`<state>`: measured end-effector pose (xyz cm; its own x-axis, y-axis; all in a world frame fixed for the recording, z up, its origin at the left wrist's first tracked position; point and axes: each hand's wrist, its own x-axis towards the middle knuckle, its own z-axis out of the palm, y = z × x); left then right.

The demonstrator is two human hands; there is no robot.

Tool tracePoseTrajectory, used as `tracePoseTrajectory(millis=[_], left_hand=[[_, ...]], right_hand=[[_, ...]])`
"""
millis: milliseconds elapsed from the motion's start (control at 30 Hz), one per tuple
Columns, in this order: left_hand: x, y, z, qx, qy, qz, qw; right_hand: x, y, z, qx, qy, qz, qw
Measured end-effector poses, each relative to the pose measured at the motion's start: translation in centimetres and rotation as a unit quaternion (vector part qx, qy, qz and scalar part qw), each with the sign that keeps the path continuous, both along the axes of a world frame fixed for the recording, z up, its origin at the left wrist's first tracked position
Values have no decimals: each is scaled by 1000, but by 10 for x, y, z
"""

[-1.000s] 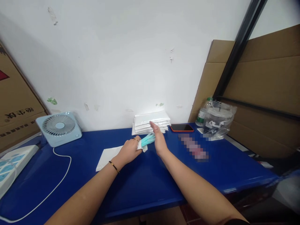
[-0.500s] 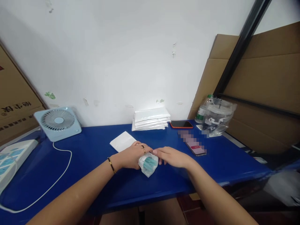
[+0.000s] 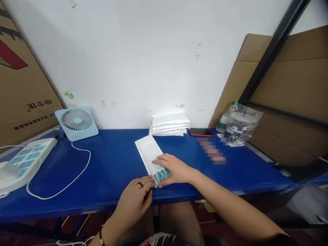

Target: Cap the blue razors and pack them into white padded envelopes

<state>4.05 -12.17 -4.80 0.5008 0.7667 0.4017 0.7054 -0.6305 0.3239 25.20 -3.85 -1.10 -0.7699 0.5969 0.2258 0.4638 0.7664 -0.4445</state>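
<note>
A white envelope-like packet [image 3: 150, 150] lies slanted on the blue table, its mouth toward me. Several teal pieces [image 3: 162, 175], too blurred to name, show in that mouth. My right hand [image 3: 175, 169] curves over the packet's right side, fingers on top and thumb by the near edge, gripping it. At the near left corner of the mouth, my left hand [image 3: 138, 194] is closed, its bent fingertips on the packet's edge. Part of the packet is hidden under the right hand.
Behind stands a stack of white packets [image 3: 170, 123] against the wall. An orange-edged phone [image 3: 201, 132] and a pixelated flat device [image 3: 211, 151] lie to the right, near a bottle [image 3: 223, 121] and bagged cup [image 3: 241, 124]. A fan [image 3: 77, 123], its cable and a power strip [image 3: 28, 164] are left.
The packet has gone from being held at its mouth to lying flatter, more of it showing. My left hand has moved nearer and down; my right hand has come onto the packet.
</note>
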Motion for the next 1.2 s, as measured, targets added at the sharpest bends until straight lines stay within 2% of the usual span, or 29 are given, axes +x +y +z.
tracePoseTrajectory(millis=[133, 300, 500, 733, 900, 1100, 1200], left_hand=[[-1, 2, -4, 8, 16, 5, 1000], [0, 1, 0, 16, 42, 15, 999], [3, -2, 2, 41, 54, 27, 997], [2, 0, 0, 40, 53, 30, 997], [3, 0, 0, 37, 60, 31, 997], [2, 0, -1, 42, 58, 33, 997], [3, 0, 0, 38, 61, 40, 997]], right_hand=[[-15, 7, -3, -16, 10, 4, 1000], [-9, 8, -1, -53, 32, -4, 998], [-8, 4, 7, -9, -26, -6, 1000], [-15, -3, 8, 46, -37, -47, 997], [-16, -1, 10, 42, -46, -8, 998], [-12, 5, 7, 10, -33, -6, 999], [-9, 3, 5, 37, -21, 4, 999]])
